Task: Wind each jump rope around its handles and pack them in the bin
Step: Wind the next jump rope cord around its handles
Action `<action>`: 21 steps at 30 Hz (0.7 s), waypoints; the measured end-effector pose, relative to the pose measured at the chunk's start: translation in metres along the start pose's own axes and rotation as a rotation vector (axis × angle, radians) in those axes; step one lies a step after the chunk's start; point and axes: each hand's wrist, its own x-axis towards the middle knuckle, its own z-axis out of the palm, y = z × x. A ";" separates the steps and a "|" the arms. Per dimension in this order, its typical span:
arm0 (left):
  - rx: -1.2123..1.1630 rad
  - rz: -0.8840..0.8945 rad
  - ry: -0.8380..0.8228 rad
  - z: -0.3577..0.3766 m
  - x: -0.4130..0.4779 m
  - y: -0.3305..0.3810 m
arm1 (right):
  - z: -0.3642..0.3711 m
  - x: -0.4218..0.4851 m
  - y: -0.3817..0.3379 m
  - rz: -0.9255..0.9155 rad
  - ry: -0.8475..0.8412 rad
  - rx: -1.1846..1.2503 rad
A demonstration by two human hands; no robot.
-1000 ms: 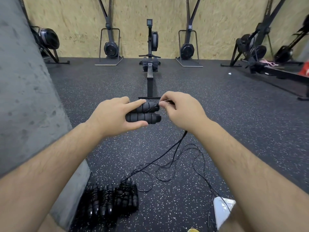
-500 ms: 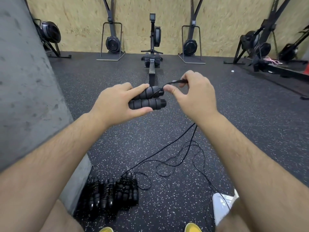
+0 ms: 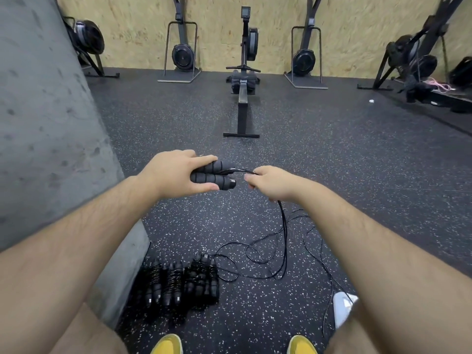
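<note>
Handles (image 3: 213, 175): side by side, long way pointing right, held by left hand (image 3: 176, 175).
Rope (image 3: 282, 226): pinched by right hand (image 3: 270, 182), just right of handles.

I can read no text, label, brand or number anywhere here. The small dark monitor (image 3: 245, 12) atop the black rowing machine (image 3: 242, 80) standing against the chipboard wall faces me, but its screen is too small and dim to show any figures. The black foam jump rope handles (image 3: 213, 175) well in front of that rowing machine carry no lettering I can make out.
</note>
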 end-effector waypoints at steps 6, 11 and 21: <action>0.019 -0.149 0.025 0.005 -0.018 -0.035 | 0.033 0.042 -0.010 0.037 -0.126 0.058; 0.052 -0.218 -0.022 0.007 -0.035 -0.056 | 0.064 0.064 -0.017 0.053 -0.266 0.058; 0.021 -0.443 -0.042 0.014 -0.051 -0.081 | 0.102 0.076 -0.040 0.327 -0.385 -0.055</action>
